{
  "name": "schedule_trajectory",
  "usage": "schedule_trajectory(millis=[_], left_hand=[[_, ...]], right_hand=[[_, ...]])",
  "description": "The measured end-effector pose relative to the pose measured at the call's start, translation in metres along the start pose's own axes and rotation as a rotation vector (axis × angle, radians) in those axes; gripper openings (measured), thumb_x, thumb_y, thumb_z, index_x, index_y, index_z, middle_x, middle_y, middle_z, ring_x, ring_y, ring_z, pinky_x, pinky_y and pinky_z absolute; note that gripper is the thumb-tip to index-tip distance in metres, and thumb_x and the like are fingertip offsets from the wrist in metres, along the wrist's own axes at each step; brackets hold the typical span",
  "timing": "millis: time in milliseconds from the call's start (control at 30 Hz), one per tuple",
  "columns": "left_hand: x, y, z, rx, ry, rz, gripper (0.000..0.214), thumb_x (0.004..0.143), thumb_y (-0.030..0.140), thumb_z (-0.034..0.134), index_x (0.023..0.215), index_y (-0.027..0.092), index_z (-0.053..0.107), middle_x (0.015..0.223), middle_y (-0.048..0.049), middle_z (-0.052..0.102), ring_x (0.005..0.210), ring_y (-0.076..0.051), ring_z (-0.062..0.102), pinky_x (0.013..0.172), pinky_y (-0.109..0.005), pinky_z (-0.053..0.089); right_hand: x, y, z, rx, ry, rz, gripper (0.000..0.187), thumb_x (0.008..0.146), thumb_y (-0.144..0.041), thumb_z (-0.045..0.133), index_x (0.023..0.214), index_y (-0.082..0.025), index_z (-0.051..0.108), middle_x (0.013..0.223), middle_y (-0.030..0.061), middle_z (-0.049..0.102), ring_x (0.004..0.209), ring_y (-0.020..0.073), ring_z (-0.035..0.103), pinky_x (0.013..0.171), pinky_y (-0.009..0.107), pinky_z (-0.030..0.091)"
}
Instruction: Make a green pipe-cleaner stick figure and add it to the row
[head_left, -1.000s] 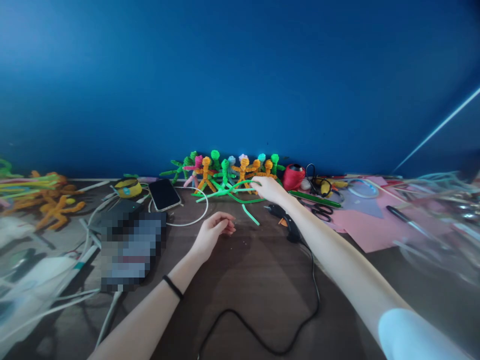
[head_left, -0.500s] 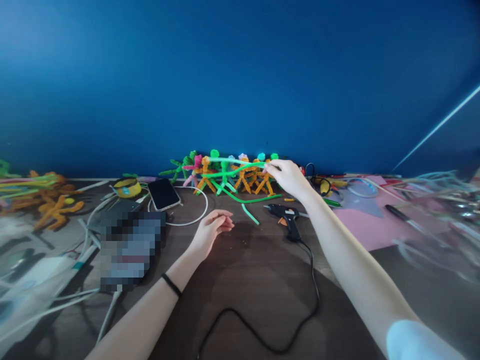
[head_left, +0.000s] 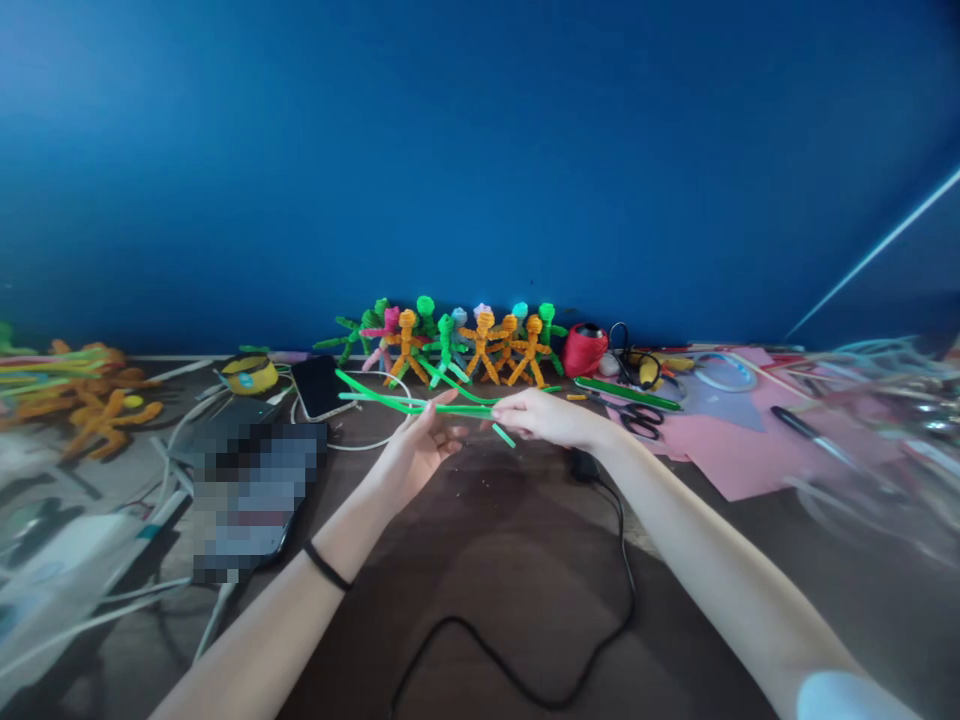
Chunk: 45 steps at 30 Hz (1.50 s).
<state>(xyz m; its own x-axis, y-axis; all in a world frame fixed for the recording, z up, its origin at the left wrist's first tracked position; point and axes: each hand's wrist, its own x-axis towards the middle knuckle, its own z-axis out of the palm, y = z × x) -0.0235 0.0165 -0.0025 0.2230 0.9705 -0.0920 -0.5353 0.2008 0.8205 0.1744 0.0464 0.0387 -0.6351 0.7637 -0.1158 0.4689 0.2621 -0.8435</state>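
Note:
My right hand pinches the near ends of two pipe cleaners, a bright green pipe cleaner and a pale green pipe cleaner. They stretch leftward, side by side, above the table. My left hand meets them midway, with its thumb against them and its other fingers loosely curled; part of that grip is hidden. Beyond the hands lies another green pipe cleaner. A short pale green piece lies beside my right hand. The glue gun is mostly covered by my right hand and forearm.
Pipe-cleaner figures stand along the blue wall. Right of them are a red object, scissors and pink paper. A phone, yellow tape and cables lie left. A black cord loops in front.
My right hand has come down and toward me with the two pipe cleaners, away from the figures. My left hand has moved slightly up to meet them.

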Motion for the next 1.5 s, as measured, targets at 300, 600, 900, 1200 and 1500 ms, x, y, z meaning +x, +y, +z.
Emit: schedule_trajectory(millis=[300, 600, 900, 1200, 1500], left_hand=[[0.003, -0.007, 0.002, 0.058, 0.063, 0.077, 0.020, 0.071, 0.031, 0.067, 0.073, 0.011, 0.065, 0.072, -0.0025, 0.064, 0.060, -0.010, 0.060, 0.061, -0.023, 0.048], [-0.002, -0.017, 0.011, 0.168, -0.026, -0.003, 0.025, 0.072, 0.035, 0.065, 0.071, 0.010, 0.061, 0.063, -0.0045, 0.063, 0.058, -0.015, 0.060, 0.060, -0.028, 0.050], [-0.002, -0.012, 0.008, 0.131, -0.017, 0.012, 0.022, 0.073, 0.032, 0.064, 0.072, 0.011, 0.062, 0.071, -0.0050, 0.064, 0.061, -0.013, 0.059, 0.061, -0.026, 0.048], [-0.001, -0.019, 0.009, 0.170, -0.009, 0.040, 0.024, 0.067, 0.033, 0.070, 0.074, 0.012, 0.062, 0.066, -0.0031, 0.064, 0.063, -0.014, 0.061, 0.065, -0.027, 0.049], [0.001, -0.018, 0.006, 0.178, 0.088, 0.081, 0.024, 0.072, 0.035, 0.065, 0.073, 0.012, 0.059, 0.063, -0.0027, 0.064, 0.063, -0.014, 0.062, 0.068, -0.027, 0.048]], right_hand=[[-0.002, -0.001, 0.001, -0.092, -0.285, 0.054, 0.034, 0.083, -0.038, 0.046, 0.092, -0.012, 0.066, 0.064, 0.0020, 0.058, 0.057, 0.0087, 0.051, 0.052, 0.019, 0.040], [-0.001, 0.002, 0.011, -0.128, -0.163, -0.030, 0.037, 0.082, -0.043, 0.046, 0.066, -0.013, 0.062, 0.054, -0.0004, 0.057, 0.049, 0.0071, 0.050, 0.050, 0.018, 0.036], [0.000, 0.005, 0.008, 0.018, -0.243, -0.005, 0.029, 0.080, -0.040, 0.050, 0.077, -0.013, 0.060, 0.059, -0.0001, 0.060, 0.046, 0.0062, 0.049, 0.044, 0.017, 0.036], [0.003, 0.008, 0.015, 0.109, -0.177, 0.048, 0.026, 0.078, -0.039, 0.055, 0.070, -0.014, 0.053, 0.048, -0.0040, 0.052, 0.036, 0.0047, 0.046, 0.038, 0.016, 0.038], [0.002, 0.013, 0.012, -0.030, -0.127, 0.024, 0.024, 0.080, -0.033, 0.052, 0.075, -0.013, 0.062, 0.045, -0.0037, 0.051, 0.036, 0.0044, 0.045, 0.038, 0.015, 0.035]])
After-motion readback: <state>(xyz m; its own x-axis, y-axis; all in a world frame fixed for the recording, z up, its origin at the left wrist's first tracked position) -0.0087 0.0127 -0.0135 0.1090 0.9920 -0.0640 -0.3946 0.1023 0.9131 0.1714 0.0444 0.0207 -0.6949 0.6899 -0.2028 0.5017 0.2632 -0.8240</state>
